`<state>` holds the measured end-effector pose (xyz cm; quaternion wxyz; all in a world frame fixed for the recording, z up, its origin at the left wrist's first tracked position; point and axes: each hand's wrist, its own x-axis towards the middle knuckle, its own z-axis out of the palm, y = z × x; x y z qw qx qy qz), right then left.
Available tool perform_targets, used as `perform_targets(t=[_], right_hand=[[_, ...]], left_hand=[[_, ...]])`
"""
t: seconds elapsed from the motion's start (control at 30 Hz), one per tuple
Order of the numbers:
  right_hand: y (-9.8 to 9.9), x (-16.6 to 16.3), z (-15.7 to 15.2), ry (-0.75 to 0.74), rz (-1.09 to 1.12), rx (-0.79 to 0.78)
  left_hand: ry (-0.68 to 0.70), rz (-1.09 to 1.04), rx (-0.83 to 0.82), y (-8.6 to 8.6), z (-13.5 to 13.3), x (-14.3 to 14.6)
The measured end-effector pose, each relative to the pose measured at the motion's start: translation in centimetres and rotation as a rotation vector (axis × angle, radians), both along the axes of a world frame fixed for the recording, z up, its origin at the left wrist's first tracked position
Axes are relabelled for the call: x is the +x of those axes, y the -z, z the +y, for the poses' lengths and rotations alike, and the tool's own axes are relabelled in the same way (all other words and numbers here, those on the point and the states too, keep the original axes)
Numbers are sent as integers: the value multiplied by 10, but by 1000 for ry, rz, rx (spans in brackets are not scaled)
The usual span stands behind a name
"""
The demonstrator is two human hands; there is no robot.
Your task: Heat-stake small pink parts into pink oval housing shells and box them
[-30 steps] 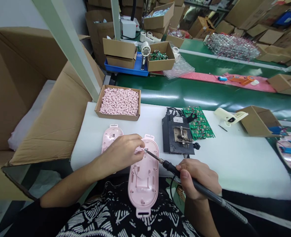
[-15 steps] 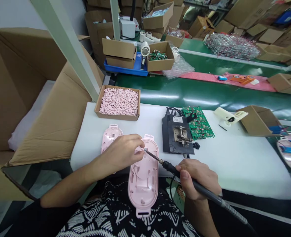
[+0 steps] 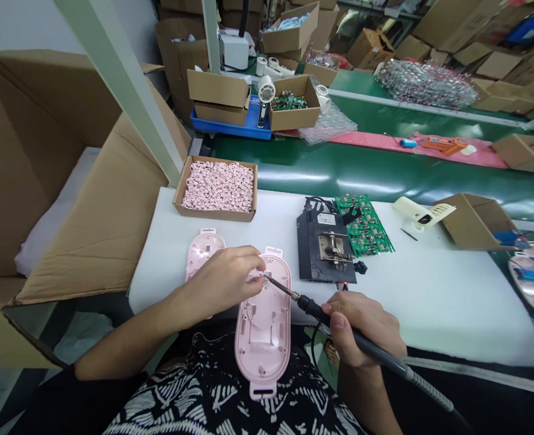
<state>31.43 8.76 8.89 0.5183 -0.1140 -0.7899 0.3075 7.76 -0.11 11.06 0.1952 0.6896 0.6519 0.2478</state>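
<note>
My right hand [image 3: 362, 329] is wrapped round the handle of a soldering iron [image 3: 312, 307], its cable trailing to the lower right. The iron's tip meets the upper inside of a pink plastic shell [image 3: 264, 332], a long oval with a slotted tab at each end, lying partly over my lap. My left hand [image 3: 231, 275] is closed in a pinch at the same spot, thumb and forefinger beside the tip. Whatever small piece sits between those fingers is hidden. A second pink shell [image 3: 202, 251] lies on the white mat, partly behind my left hand.
A box of small pink parts [image 3: 217, 187] stands at the mat's back left. Ahead are a black soldering device [image 3: 325, 248], green circuit boards [image 3: 370, 226], a cream handheld fan [image 3: 418, 212] and a cardboard box [image 3: 473, 220]. A large open carton [image 3: 90, 229] flanks my left arm.
Both hands, the iron and the shell hold nearly the same position. A small red light now shows at the front edge of the black device.
</note>
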Motion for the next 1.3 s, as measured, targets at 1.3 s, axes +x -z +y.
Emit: perform_targets(t=[1.3], right_hand=[[-2,0,0,8,3,9]], left_hand=[[9,14,-26,-1,0,0]])
